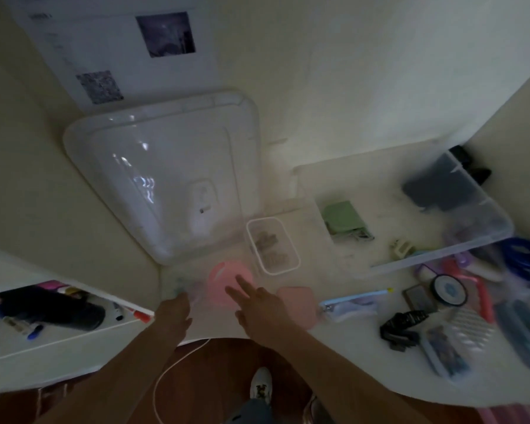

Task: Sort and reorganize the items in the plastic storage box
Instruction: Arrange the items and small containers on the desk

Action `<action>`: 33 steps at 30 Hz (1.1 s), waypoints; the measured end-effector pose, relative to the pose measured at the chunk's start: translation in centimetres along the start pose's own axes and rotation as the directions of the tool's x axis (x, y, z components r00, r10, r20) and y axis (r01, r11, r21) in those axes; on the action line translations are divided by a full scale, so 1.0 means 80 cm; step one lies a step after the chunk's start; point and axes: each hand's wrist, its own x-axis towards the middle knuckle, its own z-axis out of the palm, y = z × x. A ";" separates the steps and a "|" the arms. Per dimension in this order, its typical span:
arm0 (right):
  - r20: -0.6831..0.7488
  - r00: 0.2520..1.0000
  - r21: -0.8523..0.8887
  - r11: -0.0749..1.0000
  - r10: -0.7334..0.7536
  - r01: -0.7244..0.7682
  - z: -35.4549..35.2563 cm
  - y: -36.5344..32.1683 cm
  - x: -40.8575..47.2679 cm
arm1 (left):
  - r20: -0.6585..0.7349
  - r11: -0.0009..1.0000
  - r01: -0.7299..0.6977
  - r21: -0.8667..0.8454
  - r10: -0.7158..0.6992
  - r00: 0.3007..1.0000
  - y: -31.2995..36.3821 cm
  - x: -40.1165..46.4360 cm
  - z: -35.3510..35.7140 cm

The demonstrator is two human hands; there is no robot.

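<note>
The clear plastic storage box (490, 209) stands at the right on the white table, holding a green cloth (341, 217), a dark pouch (438, 188) and a small beige item (401, 247). Its lid (162, 175) leans against the wall on the left. A small clear tray (273, 244) with dark clips sits between them. My right hand (257, 304) reaches with straight fingers over a round pink item (224, 276). My left hand (175, 309) is beside it at a blurry clear thing; its fingers are hidden.
A pink square item (297, 301) lies right of my right hand. Several loose things crowd the table's right side: a blue pen (358, 296), a round mirror (449, 290), black clips (401, 327), a blue cable (527, 258). An open drawer (52, 310) of items sits at the left.
</note>
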 end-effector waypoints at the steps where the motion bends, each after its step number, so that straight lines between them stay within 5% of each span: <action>1: -0.063 0.998 0.034 0.999 0.012 -0.010 -0.014 0.005 -0.006 | -0.023 1.000 -0.002 -0.007 0.001 1.000 -0.002 -0.004 0.001; 2: -0.135 0.990 0.068 0.998 0.026 -0.017 -0.029 0.012 -0.011 | -0.086 1.000 -0.029 -0.003 0.028 0.996 0.003 -0.019 0.004; 4: -0.264 0.962 0.115 0.993 0.067 -0.038 -0.055 0.028 -0.020 | -0.240 0.944 -0.324 0.067 0.331 0.913 0.023 -0.055 0.014; 6: -0.383 0.919 0.126 0.991 0.097 -0.052 -0.079 0.047 -0.027 | -0.291 0.737 -0.658 0.153 0.670 0.683 0.053 -0.094 0.027; 8: -0.471 0.873 0.128 0.989 0.128 -0.076 -0.103 0.071 -0.033 | -0.249 0.478 -0.825 0.303 0.875 0.415 0.087 -0.119 0.042; 12: -0.548 0.797 0.098 0.966 0.254 -0.240 -0.160 0.152 -0.054 | -0.051 0.142 -0.894 0.425 0.990 0.133 0.166 -0.164 0.089; 16: -0.479 0.773 0.128 0.904 0.417 -0.408 -0.213 0.257 -0.089 | 0.093 -0.087 -0.874 0.478 0.994 -0.048 0.233 -0.185 0.146; 22: -0.191 0.791 0.062 0.811 0.582 -0.582 -0.262 0.387 -0.109 | 0.428 -0.272 -0.806 0.526 0.903 -0.026 0.300 -0.178 0.240; 27: 0.172 0.790 -0.063 0.807 0.589 -0.588 -0.271 0.465 -0.094 | 0.609 -0.350 -0.726 0.592 0.784 0.118 0.334 -0.150 0.315; 33: 0.430 0.688 -0.099 0.788 0.584 -0.607 -0.260 0.542 -0.067 | 0.650 -0.257 -0.762 0.594 0.712 0.266 0.349 -0.117 0.390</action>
